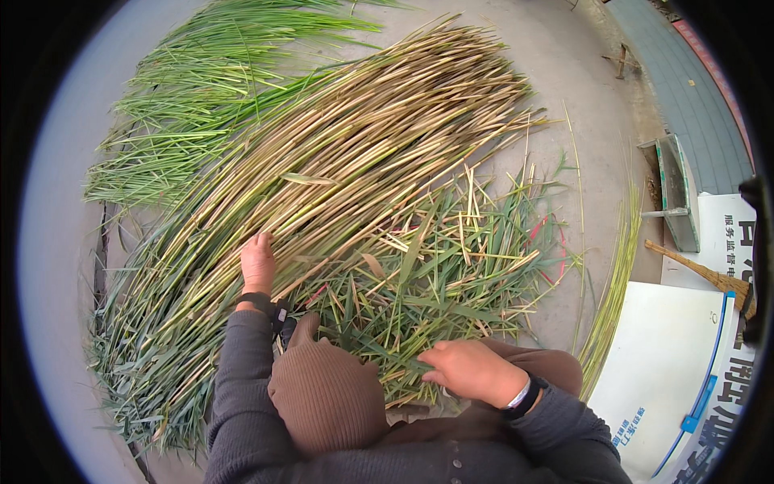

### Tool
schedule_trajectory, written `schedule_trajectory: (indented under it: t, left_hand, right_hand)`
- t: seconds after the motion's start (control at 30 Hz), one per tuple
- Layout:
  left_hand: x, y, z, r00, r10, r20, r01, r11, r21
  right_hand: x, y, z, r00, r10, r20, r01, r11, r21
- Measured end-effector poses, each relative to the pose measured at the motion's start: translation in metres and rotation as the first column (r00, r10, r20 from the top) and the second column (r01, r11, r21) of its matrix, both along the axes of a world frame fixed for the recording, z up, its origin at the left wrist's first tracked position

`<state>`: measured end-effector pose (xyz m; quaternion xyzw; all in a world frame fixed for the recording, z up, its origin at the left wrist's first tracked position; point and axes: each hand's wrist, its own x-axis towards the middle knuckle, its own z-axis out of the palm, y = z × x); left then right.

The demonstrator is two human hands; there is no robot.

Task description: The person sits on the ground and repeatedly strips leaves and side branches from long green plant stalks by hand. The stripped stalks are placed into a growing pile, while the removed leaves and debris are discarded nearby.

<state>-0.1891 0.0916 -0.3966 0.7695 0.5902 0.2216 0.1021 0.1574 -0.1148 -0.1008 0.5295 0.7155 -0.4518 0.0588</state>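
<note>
A large pile of long reed stalks (357,142), tan and green with leafy ends at the lower left, lies slantwise before me. My left hand (258,263) is at the near edge of this pile, its fingertips against the stalks; whether it grips one is hidden. Over a heap of cut reed pieces and stripped leaves (417,290), between my knees, is my right hand (474,372). Its fingers are bent beside a green leaf, and I cannot tell whether they hold it. Red string (562,248) shows at the heap's right side.
Greener grass-like stems (199,97) lie at the upper left. Thin green stalks (614,278) rest at the right, beside a white freezer (656,363). A straw broom (701,266) leans there, near a metal-framed box (677,193) and white signboards bearing writing.
</note>
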Motion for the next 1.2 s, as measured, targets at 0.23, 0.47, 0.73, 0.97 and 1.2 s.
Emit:
schedule_trajectory:
  t: [0.23,0.47,0.73,0.97,1.2]
  left_hand:
    - [0.005,-0.006,0.000,0.997,0.004,0.082,-0.005,1.000,0.009]
    - [0.006,0.002,0.016,0.990,0.035,0.138,-0.014,0.989,-0.149]
    - [0.032,-0.019,0.144,0.939,-0.241,0.247,0.250,0.968,-0.007]
    - [0.009,-0.081,0.279,0.888,-0.443,0.123,0.444,0.896,0.026]
    - [-0.056,-0.111,0.396,0.984,0.051,-0.171,0.085,0.709,0.700]
  right_hand:
    - [0.001,-0.003,0.002,1.000,0.013,0.027,-0.013,1.000,0.000]
    - [0.003,-0.014,0.002,0.999,-0.022,-0.038,0.024,0.998,0.054]
    - [0.002,-0.018,0.029,0.994,-0.103,-0.044,0.107,0.989,0.098]
    - [0.040,-0.032,0.081,0.836,-0.536,0.122,0.235,0.549,0.802]
    - [0.098,-0.095,0.141,0.662,-0.749,0.021,0.523,0.482,0.703]
